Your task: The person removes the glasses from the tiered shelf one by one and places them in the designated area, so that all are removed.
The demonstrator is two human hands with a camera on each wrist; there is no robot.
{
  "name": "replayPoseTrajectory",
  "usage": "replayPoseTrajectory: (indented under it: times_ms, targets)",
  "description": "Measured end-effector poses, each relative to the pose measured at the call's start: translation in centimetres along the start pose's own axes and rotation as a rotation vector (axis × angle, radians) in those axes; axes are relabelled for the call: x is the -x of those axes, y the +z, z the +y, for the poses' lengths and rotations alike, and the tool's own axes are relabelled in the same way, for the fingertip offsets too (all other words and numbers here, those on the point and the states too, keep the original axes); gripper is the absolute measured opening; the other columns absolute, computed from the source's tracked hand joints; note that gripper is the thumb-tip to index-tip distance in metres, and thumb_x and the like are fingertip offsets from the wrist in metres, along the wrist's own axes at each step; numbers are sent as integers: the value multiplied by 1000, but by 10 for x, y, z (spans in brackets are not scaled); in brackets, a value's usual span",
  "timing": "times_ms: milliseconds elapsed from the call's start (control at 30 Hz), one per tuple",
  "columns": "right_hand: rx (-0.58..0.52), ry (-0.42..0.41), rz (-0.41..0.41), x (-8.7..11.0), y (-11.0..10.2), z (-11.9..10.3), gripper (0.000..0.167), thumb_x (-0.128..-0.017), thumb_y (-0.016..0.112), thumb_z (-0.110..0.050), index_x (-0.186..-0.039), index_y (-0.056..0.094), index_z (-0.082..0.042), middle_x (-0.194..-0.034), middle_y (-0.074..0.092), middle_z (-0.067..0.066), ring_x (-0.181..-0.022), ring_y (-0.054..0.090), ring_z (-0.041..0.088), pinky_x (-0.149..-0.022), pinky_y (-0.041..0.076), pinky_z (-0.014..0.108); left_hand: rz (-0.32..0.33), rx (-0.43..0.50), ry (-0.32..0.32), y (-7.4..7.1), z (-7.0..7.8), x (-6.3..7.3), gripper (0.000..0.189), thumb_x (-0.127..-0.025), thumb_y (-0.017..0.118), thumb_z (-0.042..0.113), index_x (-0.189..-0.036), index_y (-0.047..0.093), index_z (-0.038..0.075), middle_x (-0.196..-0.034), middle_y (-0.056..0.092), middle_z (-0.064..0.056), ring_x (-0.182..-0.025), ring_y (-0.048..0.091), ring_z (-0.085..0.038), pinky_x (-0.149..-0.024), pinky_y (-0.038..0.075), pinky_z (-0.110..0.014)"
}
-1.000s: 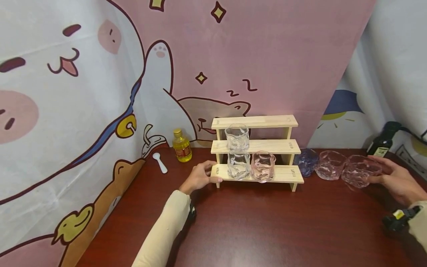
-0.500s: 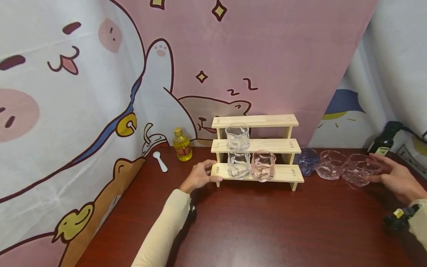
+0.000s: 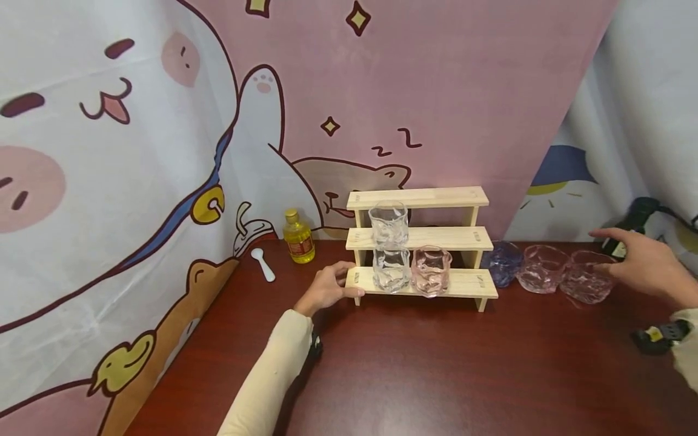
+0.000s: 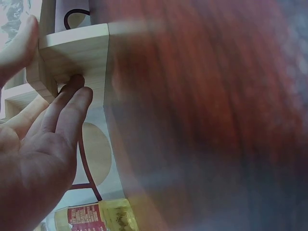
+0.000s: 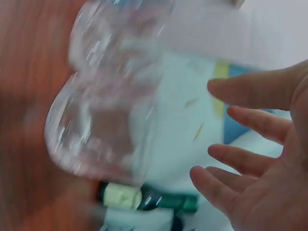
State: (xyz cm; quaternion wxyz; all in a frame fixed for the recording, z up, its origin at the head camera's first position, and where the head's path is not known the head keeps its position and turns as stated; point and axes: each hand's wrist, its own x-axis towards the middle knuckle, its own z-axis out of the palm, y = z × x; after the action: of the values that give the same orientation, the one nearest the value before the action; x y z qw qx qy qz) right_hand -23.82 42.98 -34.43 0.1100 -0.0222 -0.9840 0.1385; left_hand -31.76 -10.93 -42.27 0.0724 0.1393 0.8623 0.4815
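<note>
A three-tier wooden shelf rack (image 3: 420,238) stands on the table. My left hand (image 3: 325,287) holds the left end of its lowest tier, thumb at the front; in the left wrist view the fingertips (image 4: 85,96) touch the wooden side. Clear glasses stand on the middle tier (image 3: 389,225) and the lowest tier (image 3: 391,270), with a pink glass (image 3: 431,272) beside the lower one. Right of the rack stand a blue glass (image 3: 503,264) and two pink glasses (image 3: 541,270). My right hand (image 3: 649,266), fingers spread, is apart from the rightmost pink glass (image 5: 103,130).
Behind my right hand lies or leans a dark green bottle (image 3: 635,221). At the back left are a yellow oil bottle (image 3: 299,237) and a white spoon (image 3: 263,264). A printed cloth (image 3: 436,97) hangs behind the dark red table (image 3: 436,363).
My right hand has let go of the rightmost pink glass and lifted up and slightly right. The glass stays in place. My left hand keeps its hold on the rack.
</note>
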Motion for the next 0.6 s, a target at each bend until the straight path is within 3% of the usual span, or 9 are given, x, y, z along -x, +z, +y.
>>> replayPoseTrajectory:
  times_ms: [67,167,233,267,367,600]
  targets:
    - [-15,-41,32,1,-1,-17,60,-80,74,-7,-130,47,12,-108,51,44,-69,53,46,-64,46,58,-2,10,1,0,0,0,66,-79,86,13,-138,57,7,-140,62,-14,-130,60,-32,-103,54,-41]
    - [-56,-94,59,2,-3,-42,56,-83,75,-10,-129,51,10,-110,55,42,-60,56,34,-55,46,48,-5,17,13,2,0,0,65,-79,86,12,-137,57,6,-139,62,-14,-129,60,-32,-102,54,-41]
    - [-98,-129,60,2,-4,-58,55,-85,76,-13,-130,53,9,-114,57,40,-71,64,46,-58,53,53,-7,17,16,3,0,0,65,-79,86,13,-138,57,6,-139,62,-15,-130,60,-32,-102,54,-41]
    - [-120,-144,52,2,-5,-66,55,-86,76,-15,-131,53,8,-124,55,41,-81,66,52,-64,55,58,-8,16,16,3,0,0,65,-79,86,13,-138,57,5,-140,62,-15,-130,60,-32,-102,54,-41]
    - [-196,-189,23,-1,-5,-89,56,-89,75,-19,-135,53,5,-136,50,39,-106,60,62,-77,56,63,-9,17,9,3,-1,2,66,-80,86,14,-138,56,6,-140,61,-15,-131,59,-33,-103,53,-42]
    - [-324,-266,-8,-14,-4,-141,51,-92,72,-18,-137,54,-2,-139,54,33,-121,57,55,-89,54,62,-1,25,18,2,-3,0,66,-79,86,15,-138,57,6,-140,61,-14,-130,60,-33,-103,53,-44]
